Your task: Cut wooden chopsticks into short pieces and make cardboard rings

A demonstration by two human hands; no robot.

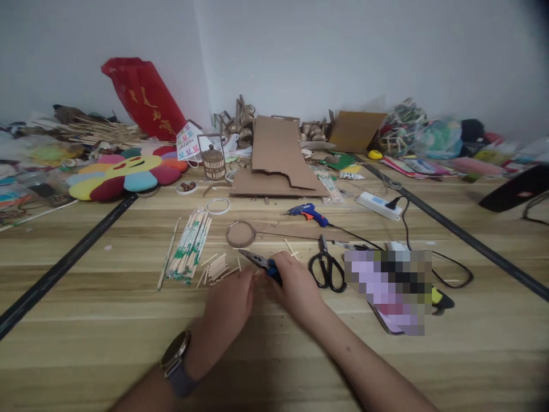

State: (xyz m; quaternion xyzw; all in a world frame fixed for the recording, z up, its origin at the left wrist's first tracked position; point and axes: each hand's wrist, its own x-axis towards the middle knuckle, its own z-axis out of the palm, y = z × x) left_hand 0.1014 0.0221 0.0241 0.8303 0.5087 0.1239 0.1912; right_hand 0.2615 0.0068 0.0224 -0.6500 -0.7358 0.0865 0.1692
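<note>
Right hand (298, 280) is clamped on the pliers (263, 262) by their handles, which I judge leaves the tips free near the short sticks (218, 266) on the bench (107, 332), but I cannot tell whether the left hand (227, 303) grips anything.

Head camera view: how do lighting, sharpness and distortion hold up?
Head view: dim, soft light, no harsh glare; far right edge darkened; sides look stretched; pixel blocks hide a patch beside the scissors; red bag slightly soft, pliers readable.
</note>
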